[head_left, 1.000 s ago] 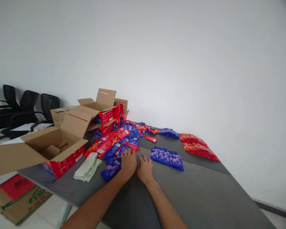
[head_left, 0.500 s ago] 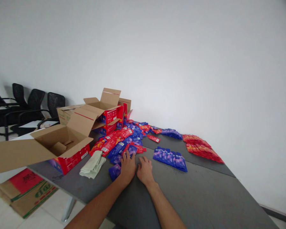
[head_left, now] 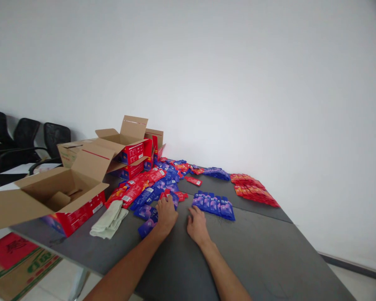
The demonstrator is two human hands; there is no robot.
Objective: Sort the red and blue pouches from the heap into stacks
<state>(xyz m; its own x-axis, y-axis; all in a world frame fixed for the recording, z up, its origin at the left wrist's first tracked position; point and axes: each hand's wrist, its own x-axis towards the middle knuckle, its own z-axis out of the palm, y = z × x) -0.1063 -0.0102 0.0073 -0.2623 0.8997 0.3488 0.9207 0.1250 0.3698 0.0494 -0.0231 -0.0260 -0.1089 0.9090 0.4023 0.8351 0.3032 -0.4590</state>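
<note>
My left hand (head_left: 167, 216) is at the near edge of a loose heap of red and blue pouches (head_left: 145, 187). Its fingers are curled down on a blue pouch (head_left: 175, 200), whose end shows beyond the fingertips. Other blue pouches (head_left: 146, 227) lie under and beside this wrist. My right hand (head_left: 198, 225) rests low over the grey table (head_left: 253, 246), fingers loosely bent and apart, nothing visible in them. Just past its fingertips lies an overlapping row of blue pouches (head_left: 213, 205).
Fanned red pouches (head_left: 253, 191) and a blue stack (head_left: 217, 173) lie farther back. One red pouch (head_left: 193, 181) lies singly. At left are a folded pale cloth (head_left: 109, 219), an open carton (head_left: 78, 211) and stacked cartons (head_left: 134, 152). Black chairs (head_left: 56, 140) stand beyond; a wall (head_left: 238, 83) rises behind.
The view has turned a little to the right. My right hand has moved away from the left hand, toward the blue row. The left hand's fingers have drawn in over the blue pouch.
</note>
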